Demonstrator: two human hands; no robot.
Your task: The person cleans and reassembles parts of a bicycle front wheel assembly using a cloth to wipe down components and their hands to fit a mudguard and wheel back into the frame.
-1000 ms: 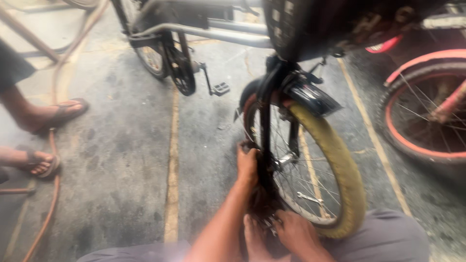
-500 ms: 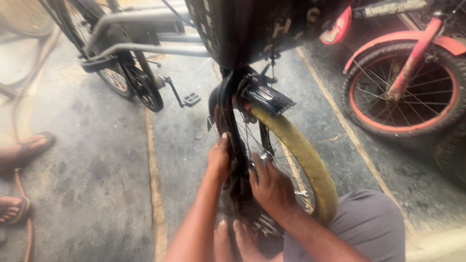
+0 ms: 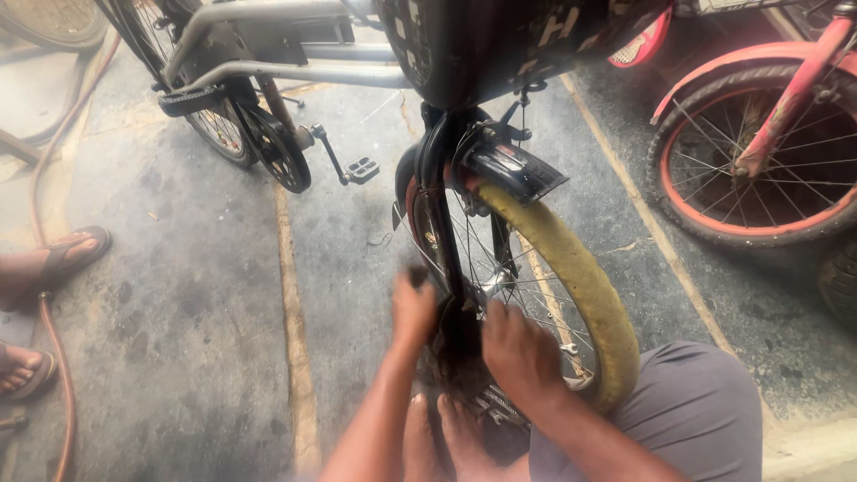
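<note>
My left hand [image 3: 413,308] and right hand [image 3: 520,355], fingers curled, flank the upright front wheel [image 3: 571,295] at its hub, grip unclear.

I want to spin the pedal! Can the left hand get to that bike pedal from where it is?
Probably yes. The left hand is at the front wheel, and only bare floor lies between it and the pedal, though it is a stretch forward.

Single head cam, looking steeply down and forward, close over the hands [image 3: 464,335] at the yellow-tyred spoked bicycle wheel [image 3: 571,277]; grey concrete floor [image 3: 196,295] fills 9 o'clock.
</note>
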